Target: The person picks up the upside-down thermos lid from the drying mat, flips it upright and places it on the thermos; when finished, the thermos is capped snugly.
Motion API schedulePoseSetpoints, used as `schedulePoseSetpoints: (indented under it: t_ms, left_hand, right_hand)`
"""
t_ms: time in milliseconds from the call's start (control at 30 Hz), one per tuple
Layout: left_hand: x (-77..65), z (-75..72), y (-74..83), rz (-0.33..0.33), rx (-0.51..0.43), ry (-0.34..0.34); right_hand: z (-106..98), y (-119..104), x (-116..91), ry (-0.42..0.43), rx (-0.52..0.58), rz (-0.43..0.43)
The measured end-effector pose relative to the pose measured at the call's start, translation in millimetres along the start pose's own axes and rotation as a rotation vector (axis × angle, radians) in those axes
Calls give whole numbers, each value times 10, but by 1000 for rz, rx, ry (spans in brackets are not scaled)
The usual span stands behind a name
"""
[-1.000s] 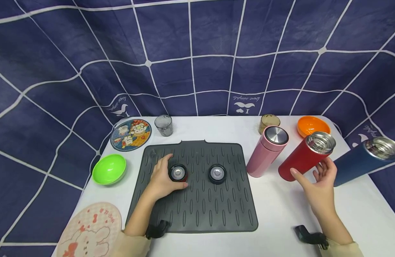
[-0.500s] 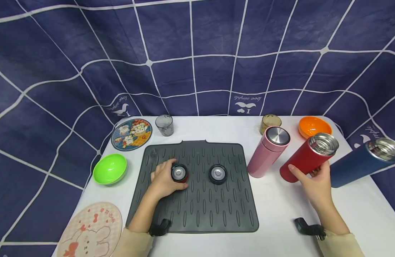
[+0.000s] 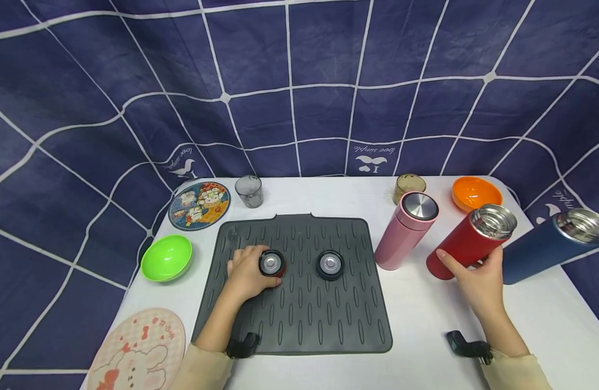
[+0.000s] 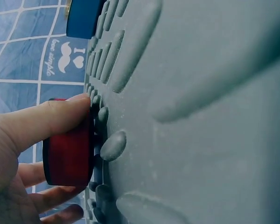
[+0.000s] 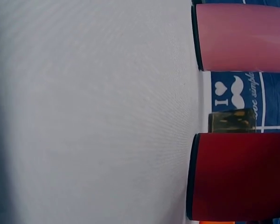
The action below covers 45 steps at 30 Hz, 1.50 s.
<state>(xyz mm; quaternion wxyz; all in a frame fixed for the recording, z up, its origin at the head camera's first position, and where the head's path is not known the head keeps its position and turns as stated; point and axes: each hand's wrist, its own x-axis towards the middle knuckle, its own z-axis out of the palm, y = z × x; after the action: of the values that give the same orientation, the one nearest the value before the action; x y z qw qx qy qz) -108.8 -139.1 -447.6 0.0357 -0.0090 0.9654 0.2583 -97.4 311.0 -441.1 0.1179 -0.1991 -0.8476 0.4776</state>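
Note:
My left hand [image 3: 247, 277] grips a red bottle lid [image 4: 71, 156] on the dark grey ridged mat [image 3: 304, 325], thumb on the near side and fingers round the far side. The lid lies with its silvery inside facing up. A second lid, dark blue [image 3: 330, 264], lies on the mat to its right. My right hand [image 3: 479, 287] holds the red thermos flask [image 3: 462, 244] low on its body, thumb on the left. That flask stands upright and uncapped, its steel mouth showing. In the right wrist view, its dark base meets the white table; the hand is mostly hidden there.
A pink thermos [image 3: 404, 233] with its lid on stands left of the red one, an uncapped blue thermos [image 3: 543, 249] right of it. Behind are an amber glass [image 3: 408, 187], an orange bowl [image 3: 476, 193] and a grey glass [image 3: 249, 190]. A green bowl [image 3: 166, 258] stands left.
My left fingers have drawn in around the red lid. My right hand has moved left and taken hold of the red thermos, which has shifted slightly right and toward me.

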Motion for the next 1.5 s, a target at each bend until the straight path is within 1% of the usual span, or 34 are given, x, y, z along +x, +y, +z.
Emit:
schedulePoseSetpoints:
  t_ms: [100, 300, 433, 500, 567, 667, 767, 900, 1000, 1067, 1133, 1200, 1233, 1300, 1367, 1433, 1500]
  left_hand:
    - [-3, -6, -1, 13, -30, 38]
    - [-37, -58, 50, 90, -168, 143]
    - [-106, -122, 156, 146, -260, 195]
    - [-159, -161, 235, 181, -321, 206]
    - [-217, -194, 325, 231, -375, 205]
    - [-318, -228, 469, 312, -443, 183]
    - [-416, -232, 621, 378, -505, 128]
    - [-524, -210, 825, 446, -579, 60]
    - [-571, -197, 986, 529, -619, 53]
    - [-625, -254, 1139, 579, -651, 43]
    - [-638, -231, 1248, 621, -676, 31]
    - [-658, -200, 1362, 639, -695, 1]
    - [-666, -183, 1422, 637, -698, -22]
    - [-649, -85, 1504, 635, -687, -60]
    - [-660, -60, 1641, 630, -675, -101]
    - [-661, -31, 1775, 631, -651, -123]
    - [-652, 7, 1902, 651, -633, -127]
  right_hand:
    - [1, -4, -5, 3, 2, -3]
    - [2, -5, -8, -4, 4, -7]
    - [2, -1, -7, -4, 4, -4]
    - [4, 0, -5, -4, 6, -8]
    - [7, 1, -3, -3, 7, -12]
    - [14, 13, -5, -6, 9, -12]
    - [13, 20, -6, -11, 7, -11]
    - [13, 14, -8, -14, 3, -11]
    - [9, 12, -8, -18, -4, -13]
    - [6, 17, -2, -22, -4, -12]
    - [4, 22, 0, -27, -9, -13]
    - [4, 27, 4, -27, -11, -10]
    - [6, 30, 4, -26, -12, -6]
    - [10, 32, 1, -21, -12, -2]
    - [18, 37, -1, -19, -13, 4]
    - [25, 40, -4, -17, -11, 3]
    - [29, 45, -9, -17, -12, -5]
